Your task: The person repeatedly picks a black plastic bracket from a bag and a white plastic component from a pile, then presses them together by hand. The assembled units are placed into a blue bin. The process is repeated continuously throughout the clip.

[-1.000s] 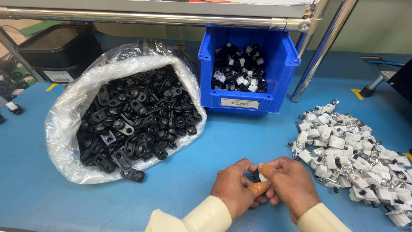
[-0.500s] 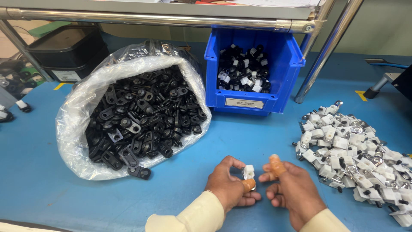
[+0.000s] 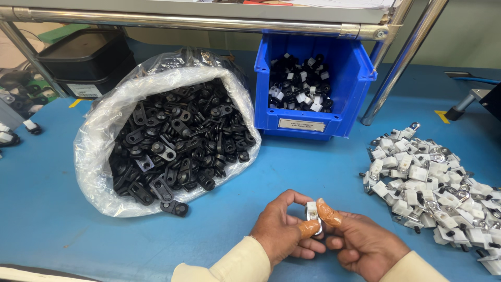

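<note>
1. The left hand (image 3: 284,230) and right hand (image 3: 357,245) meet low over the blue worktop (image 3: 52,209), well in front of the blue bin (image 3: 313,112).
2. Both hands are clamped on 1 small white clip (image 3: 312,211), which stands upright between them. The left thumb and the right forefinger, each in an orange fingertip cover, press on it from either side.
3. Whether a black part is already joined to this clip I cannot tell; the fingers hide its lower half.
4. The bin, at the back under a metal shelf rail (image 3: 182,21), holds a mixed load of black and white pieces (image 3: 300,91), filling its lower part only. I judge these to be finished pieces, so some of the work is done.
5. Left of the bin lies an open clear bag (image 3: 94,156), heaped with black brackets (image 3: 177,141). 1 bracket (image 3: 175,209) sits just outside its mouth.
6. Right of the bin and nearer the person, a broad pile of white clips (image 3: 428,183) with metal loops spreads over the worktop.
7. Both supplies look large beside what the bin holds, so by my reckoning most of the work is left.
8. Far left of the bin, black trays (image 3: 83,57) stand stacked.
</note>
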The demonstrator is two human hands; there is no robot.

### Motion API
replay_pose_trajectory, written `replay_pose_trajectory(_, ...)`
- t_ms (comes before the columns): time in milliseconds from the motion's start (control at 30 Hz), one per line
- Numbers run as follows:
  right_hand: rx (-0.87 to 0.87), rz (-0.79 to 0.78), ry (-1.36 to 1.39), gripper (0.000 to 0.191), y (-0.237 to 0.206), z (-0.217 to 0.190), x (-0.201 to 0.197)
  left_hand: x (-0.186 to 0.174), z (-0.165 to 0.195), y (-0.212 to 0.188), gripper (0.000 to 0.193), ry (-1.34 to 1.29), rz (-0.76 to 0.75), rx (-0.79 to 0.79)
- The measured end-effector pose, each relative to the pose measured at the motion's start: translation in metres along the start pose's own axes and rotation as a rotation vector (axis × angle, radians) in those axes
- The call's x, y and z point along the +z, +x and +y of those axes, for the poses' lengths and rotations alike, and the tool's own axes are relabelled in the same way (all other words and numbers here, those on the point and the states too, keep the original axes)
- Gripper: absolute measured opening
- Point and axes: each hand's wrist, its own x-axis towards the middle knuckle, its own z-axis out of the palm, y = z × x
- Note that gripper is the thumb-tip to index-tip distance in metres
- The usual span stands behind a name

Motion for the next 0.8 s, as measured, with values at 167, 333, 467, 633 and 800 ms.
replay_pose_trajectory(167, -0.135, 0.011, -0.011, 0.03, 0.003, 0.011, 0.001, 0.0, 0.007, -0.002, 0.041, 0.072, 0.015, -0.008)
replay_pose_trajectory(333, -0.27, 0.25, 0.013, 0.024, 0.008, 0.021, 0.029, 0.008, 0.007, -0.008, 0.038, 0.145, 0.165, -0.063)
replay_pose_trajectory(467, -0.35, 0.269, 0.014, 0.037, -0.004, 0.026, 0.042, 0.002, 0.009, -0.012, 0.037, 0.113, 0.155, -0.079)
replay_pose_trajectory(633, -0.308, 0.269, -0.024, 0.046, -0.012, 0.028, 0.037, 0.002, 0.011, -0.013, 0.038, 0.039, 0.139, -0.059)
replay_pose_trajectory(800, -0.266, 0.167, 0.038, 0.034, 0.005, 0.034, 0.023, 0.0, 0.012, -0.016, 0.038, 0.071, 0.078, -0.008)
